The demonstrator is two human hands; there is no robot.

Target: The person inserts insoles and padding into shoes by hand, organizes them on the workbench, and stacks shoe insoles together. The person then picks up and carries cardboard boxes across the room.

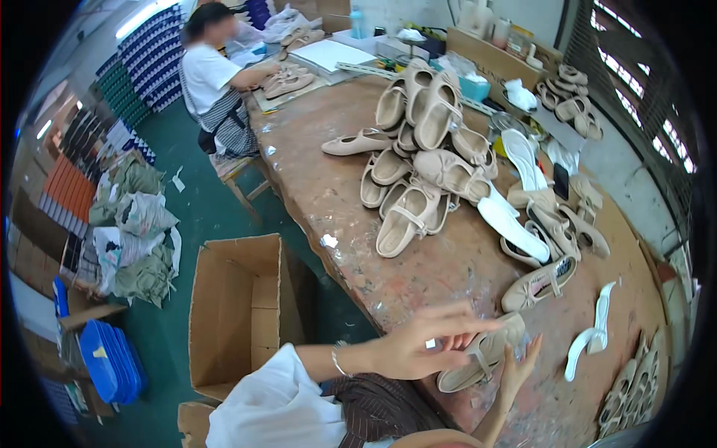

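Observation:
Close in front of me, a beige strapped shoe (489, 349) lies at the table's near edge, between my two hands. Over its left side reaches my left hand (422, 340), wearing a bracelet, its fingers stretched out. A small white bit shows against that hand; I cannot tell what it is. My right hand (517, 367) is at the shoe's right side, thumb and fingers spread apart, the thumb beside the shoe's edge. Just beyond stands another beige shoe with a bow (539, 284). Farther off rises a heap of beige shoes (418, 160).
White insole-shaped pieces (515, 224) lie right of the heap, with narrow white pieces (597, 336) nearer. More shoes (635, 384) line the right edge. An open cardboard box (235, 321) stands left of the table (306, 134). A person (216, 82) handles shoes at the far end.

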